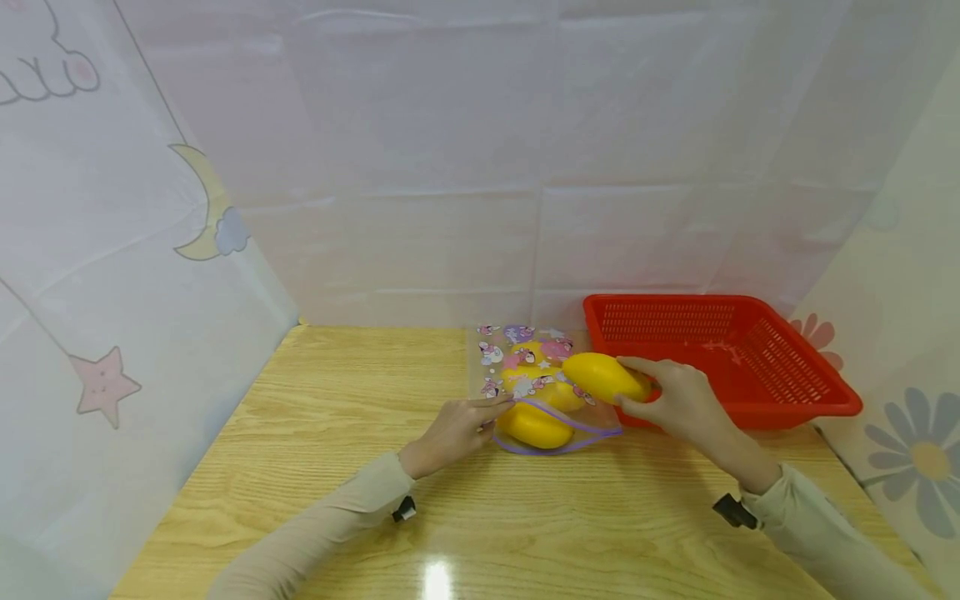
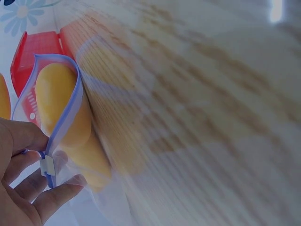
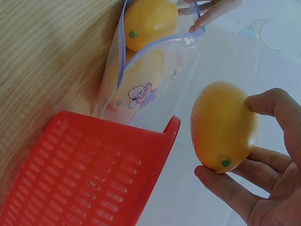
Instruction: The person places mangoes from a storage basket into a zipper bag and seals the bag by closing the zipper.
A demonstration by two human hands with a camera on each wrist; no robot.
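Note:
A clear zip bag [image 1: 487, 367] with cartoon prints and a purple zip edge lies on the table, holding several yellow mangoes. One mango [image 1: 536, 427] sits just inside its parted mouth. My left hand [image 1: 459, 429] pinches the bag's zip edge at the left corner, near a white slider [image 2: 47, 165]. Above the bag's right side, my right hand [image 1: 675, 400] grips another mango [image 3: 223, 127] between thumb and fingers. The green stem end of that mango shows in the right wrist view. The mangoes deeper in the bag are partly hidden by the prints.
A red plastic basket [image 1: 810, 408] with slotted walls stands right of the bag, close beside it. The wooden table [image 1: 337, 367] meets a pale sheet [image 1: 420, 250] at the back, and printed sheets hang on both sides.

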